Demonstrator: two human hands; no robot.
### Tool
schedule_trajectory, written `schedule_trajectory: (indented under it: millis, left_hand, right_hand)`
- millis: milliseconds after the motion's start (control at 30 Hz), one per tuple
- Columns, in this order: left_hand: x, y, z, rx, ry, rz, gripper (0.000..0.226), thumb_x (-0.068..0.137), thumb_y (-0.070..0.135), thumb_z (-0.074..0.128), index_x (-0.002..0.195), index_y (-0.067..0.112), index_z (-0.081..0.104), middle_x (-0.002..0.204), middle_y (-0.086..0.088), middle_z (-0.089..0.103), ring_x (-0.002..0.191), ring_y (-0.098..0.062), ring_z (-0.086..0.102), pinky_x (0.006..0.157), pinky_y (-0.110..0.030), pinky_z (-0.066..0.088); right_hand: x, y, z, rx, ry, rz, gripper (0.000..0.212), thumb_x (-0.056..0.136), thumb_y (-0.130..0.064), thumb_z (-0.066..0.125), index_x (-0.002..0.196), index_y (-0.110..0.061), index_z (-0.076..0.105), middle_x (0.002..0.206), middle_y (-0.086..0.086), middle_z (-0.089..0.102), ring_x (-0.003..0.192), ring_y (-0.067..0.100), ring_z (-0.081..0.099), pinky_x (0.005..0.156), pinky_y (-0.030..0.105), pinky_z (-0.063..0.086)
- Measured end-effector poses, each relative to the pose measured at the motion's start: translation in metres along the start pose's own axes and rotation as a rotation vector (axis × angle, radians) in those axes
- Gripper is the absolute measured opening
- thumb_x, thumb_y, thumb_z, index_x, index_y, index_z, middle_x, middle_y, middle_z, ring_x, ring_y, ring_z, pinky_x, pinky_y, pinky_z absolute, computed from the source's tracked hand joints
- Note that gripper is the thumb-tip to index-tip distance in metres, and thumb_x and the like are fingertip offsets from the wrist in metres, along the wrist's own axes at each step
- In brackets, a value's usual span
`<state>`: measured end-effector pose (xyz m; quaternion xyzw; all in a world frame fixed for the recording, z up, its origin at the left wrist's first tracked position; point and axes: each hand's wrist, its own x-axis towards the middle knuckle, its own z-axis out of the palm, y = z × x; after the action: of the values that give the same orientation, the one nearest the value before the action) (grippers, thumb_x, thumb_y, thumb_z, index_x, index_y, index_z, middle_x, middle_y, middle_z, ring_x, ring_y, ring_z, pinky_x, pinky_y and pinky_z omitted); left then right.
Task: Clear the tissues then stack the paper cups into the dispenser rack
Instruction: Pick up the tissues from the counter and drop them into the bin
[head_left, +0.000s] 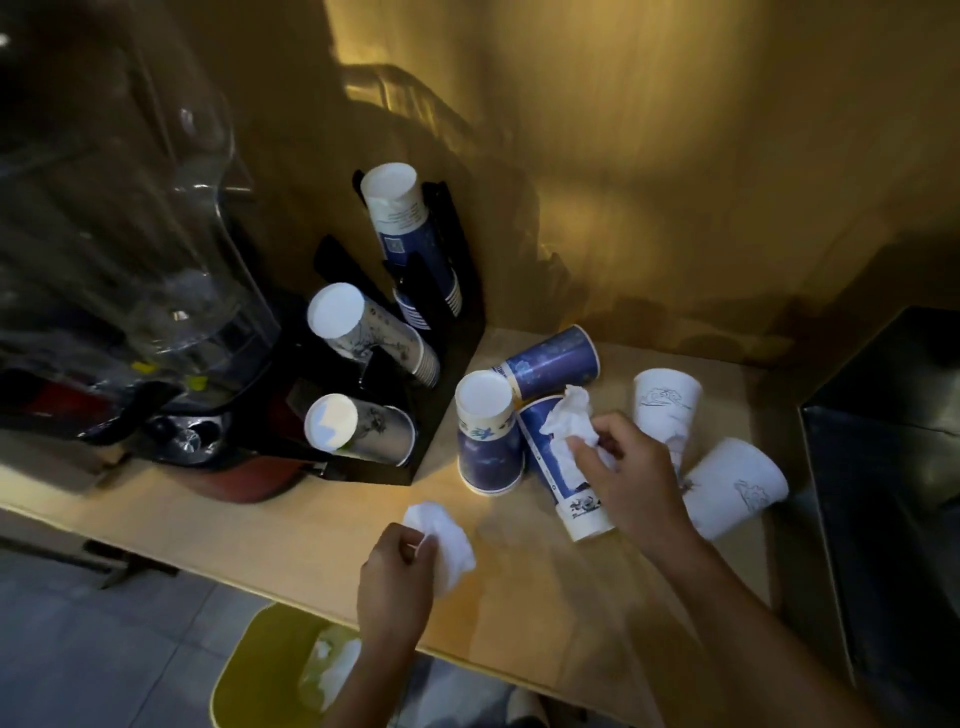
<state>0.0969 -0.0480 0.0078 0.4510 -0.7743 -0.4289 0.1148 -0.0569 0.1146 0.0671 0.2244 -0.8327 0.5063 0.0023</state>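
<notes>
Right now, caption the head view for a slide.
Both hands gather crumpled tissues beside loose paper cups.

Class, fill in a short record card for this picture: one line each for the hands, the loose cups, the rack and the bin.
left hand: grips a crumpled white tissue
right hand: pinches a second white tissue
loose paper cups: five on the wooden counter; one blue cup stands upside down, the others lie tipped
black dispenser rack: three slots hold cup stacks
yellow bin: below the counter edge, tissues inside
</notes>
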Motion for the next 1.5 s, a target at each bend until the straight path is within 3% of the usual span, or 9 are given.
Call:
schedule_trajectory:
  millis: [167, 333, 533, 667, 800, 933, 1067, 1300, 1500]
  left_hand:
    - [0.001, -0.020, -0.036, -0.094, 0.044, -0.024, 0.016, 0.083, 0.019, 0.063, 0.070, 0.015, 0.057, 0.063, -0.002, 0.061, 0.063, -0.021, 0.057, 0.056, -0.033, 0.039]
    - [0.000, -0.061, -0.099, -0.134, 0.095, 0.003, 0.016, 0.084, 0.018, 0.063, 0.069, 0.016, 0.058, 0.060, -0.001, 0.061, 0.058, -0.014, 0.055, 0.049, -0.029, 0.036]
    - [-0.010, -0.137, -0.182, -0.159, 0.223, -0.149, 0.020, 0.083, 0.018, 0.063, 0.064, 0.021, 0.059, 0.061, 0.003, 0.061, 0.060, -0.010, 0.055, 0.052, -0.027, 0.038]
    - [-0.017, -0.178, -0.218, -0.177, 0.306, -0.243, 0.009, 0.083, 0.016, 0.065, 0.076, 0.013, 0.069, 0.086, -0.010, 0.064, 0.076, -0.023, 0.058, 0.058, -0.027, 0.039]
    - [-0.025, -0.211, -0.233, -0.232, 0.339, -0.315, 0.011, 0.086, 0.018, 0.064, 0.075, 0.016, 0.067, 0.079, -0.009, 0.063, 0.065, -0.020, 0.057, 0.053, -0.027, 0.040]
    - [-0.029, -0.243, -0.230, -0.299, 0.319, -0.393, 0.013, 0.086, 0.017, 0.063, 0.074, 0.021, 0.061, 0.069, -0.005, 0.064, 0.062, -0.020, 0.061, 0.053, -0.031, 0.049]
    - [-0.012, -0.284, -0.204, -0.316, 0.332, -0.499, 0.018, 0.087, 0.017, 0.060, 0.074, 0.027, 0.055, 0.078, -0.003, 0.064, 0.070, -0.016, 0.062, 0.060, -0.035, 0.055]
    - [0.050, -0.373, -0.117, -0.204, 0.287, -0.613, 0.010, 0.093, 0.026, 0.051, 0.097, 0.018, 0.057, 0.091, -0.001, 0.062, 0.083, -0.020, 0.061, 0.074, -0.034, 0.054]
    - [0.086, -0.473, -0.037, 0.182, 0.117, -0.555, 0.020, 0.095, 0.027, 0.042, 0.103, 0.015, 0.055, 0.103, -0.007, 0.068, 0.087, -0.025, 0.062, 0.073, -0.032, 0.048]
  right_hand:
    - [-0.010, -0.035, 0.030, 0.050, -0.018, -0.038, 0.009, 0.082, -0.019, 0.064, 0.078, -0.021, 0.056, 0.071, -0.001, 0.063, 0.068, 0.015, 0.057, 0.061, 0.030, 0.044]
    - [-0.041, -0.077, 0.087, 0.115, 0.035, -0.032, 0.012, 0.084, -0.026, 0.062, 0.077, -0.028, 0.052, 0.070, -0.014, 0.057, 0.071, -0.007, 0.055, 0.057, 0.004, 0.037]
    - [-0.086, -0.114, 0.167, -0.005, -0.047, -0.227, 0.016, 0.080, -0.026, 0.056, 0.080, -0.011, 0.058, 0.076, 0.008, 0.061, 0.073, 0.020, 0.053, 0.063, 0.034, 0.041]
    - [-0.111, -0.127, 0.213, -0.202, -0.169, -0.392, 0.009, 0.073, -0.008, 0.062, 0.078, 0.000, 0.062, 0.082, 0.020, 0.062, 0.075, 0.037, 0.059, 0.065, 0.044, 0.049]
    - [-0.135, -0.127, 0.252, -0.246, -0.381, -0.400, 0.012, 0.071, 0.001, 0.068, 0.082, -0.003, 0.064, 0.085, 0.017, 0.063, 0.077, 0.034, 0.061, 0.064, 0.040, 0.050]
    - [-0.153, -0.115, 0.293, -0.169, -0.572, -0.258, 0.021, 0.077, 0.000, 0.064, 0.096, -0.007, 0.060, 0.086, 0.009, 0.063, 0.071, 0.020, 0.055, 0.060, 0.026, 0.041]
    - [-0.175, -0.080, 0.340, -0.179, -0.662, -0.158, 0.022, 0.080, -0.007, 0.065, 0.084, -0.021, 0.048, 0.065, -0.013, 0.045, 0.056, 0.012, 0.044, 0.048, 0.017, 0.029]
    - [-0.203, 0.026, 0.432, -0.344, -0.876, -0.156, 0.024, 0.081, -0.009, 0.064, 0.070, -0.020, 0.045, 0.062, -0.002, 0.046, 0.050, 0.006, 0.039, 0.048, 0.010, 0.036]
    - [-0.223, 0.130, 0.505, -0.599, -1.035, -0.208, 0.011, 0.087, -0.021, 0.055, 0.094, -0.014, 0.060, 0.088, 0.007, 0.065, 0.073, 0.016, 0.051, 0.058, 0.019, 0.029]
